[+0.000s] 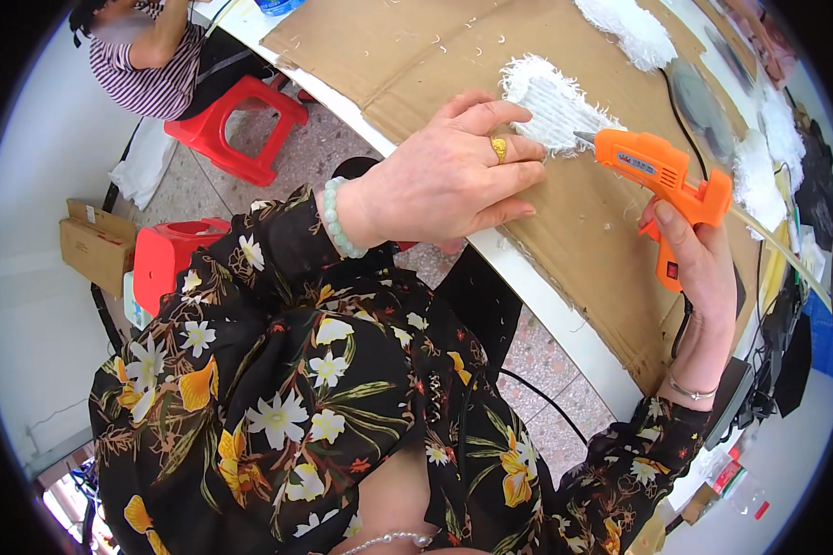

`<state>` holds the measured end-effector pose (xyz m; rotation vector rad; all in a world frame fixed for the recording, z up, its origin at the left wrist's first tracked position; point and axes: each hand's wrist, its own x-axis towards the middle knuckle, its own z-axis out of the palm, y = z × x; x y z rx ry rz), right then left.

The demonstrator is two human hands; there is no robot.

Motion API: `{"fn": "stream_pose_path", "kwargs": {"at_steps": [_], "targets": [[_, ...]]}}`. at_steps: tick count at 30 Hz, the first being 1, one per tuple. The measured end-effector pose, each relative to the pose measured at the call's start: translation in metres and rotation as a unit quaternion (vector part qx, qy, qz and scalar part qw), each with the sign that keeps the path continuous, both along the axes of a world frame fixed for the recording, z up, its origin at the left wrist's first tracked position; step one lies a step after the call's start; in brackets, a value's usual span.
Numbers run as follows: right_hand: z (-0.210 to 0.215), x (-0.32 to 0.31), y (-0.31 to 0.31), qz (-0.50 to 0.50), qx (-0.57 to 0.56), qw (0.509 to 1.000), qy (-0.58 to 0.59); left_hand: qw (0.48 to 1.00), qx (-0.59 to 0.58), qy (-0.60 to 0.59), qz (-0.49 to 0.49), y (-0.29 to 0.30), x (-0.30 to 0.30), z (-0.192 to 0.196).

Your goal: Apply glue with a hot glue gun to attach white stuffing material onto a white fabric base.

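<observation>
On the cardboard (565,231), the flat, open left hand (453,171) presses a white fringed piece (555,102) while the right hand (699,259) grips an orange glue gun (662,176).

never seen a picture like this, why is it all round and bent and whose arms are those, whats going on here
There is one picture, taken by a wide fisheye camera worn on a person's head and looking down at their own hands. That lens bends straight edges, so the table looks curved. The arms in the dark flowered sleeves belong to the wearer.

The left hand lies flat, pressing on a white fluffy piece that rests on a sheet of brown cardboard covering the table. The right hand grips an orange glue gun, its tip right at the edge of that white piece.

More white fluffy pieces lie further along the table. To the upper left, another person in a striped top sits by a red plastic stool; a second red stool stands nearer.
</observation>
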<state>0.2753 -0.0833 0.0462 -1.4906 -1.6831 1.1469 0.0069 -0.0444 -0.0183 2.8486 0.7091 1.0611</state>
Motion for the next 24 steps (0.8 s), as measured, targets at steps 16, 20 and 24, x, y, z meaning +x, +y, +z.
{"fn": "stream_pose_path", "kwargs": {"at_steps": [16, 20, 24], "targets": [[0.014, -0.005, -0.017, -0.014, 0.022, 0.997, -0.072, 1.0, -0.007, -0.006, 0.005, -0.02, -0.007, 0.012], [0.013, 0.002, -0.02, -0.005, 0.011, 0.997, -0.071, 1.0, -0.006, -0.008, 0.004, -0.019, 0.0, 0.011], [0.017, -0.001, -0.018, 0.011, 0.006, 0.996, -0.088, 1.0, -0.006, -0.009, 0.013, -0.021, -0.005, 0.012]]}}
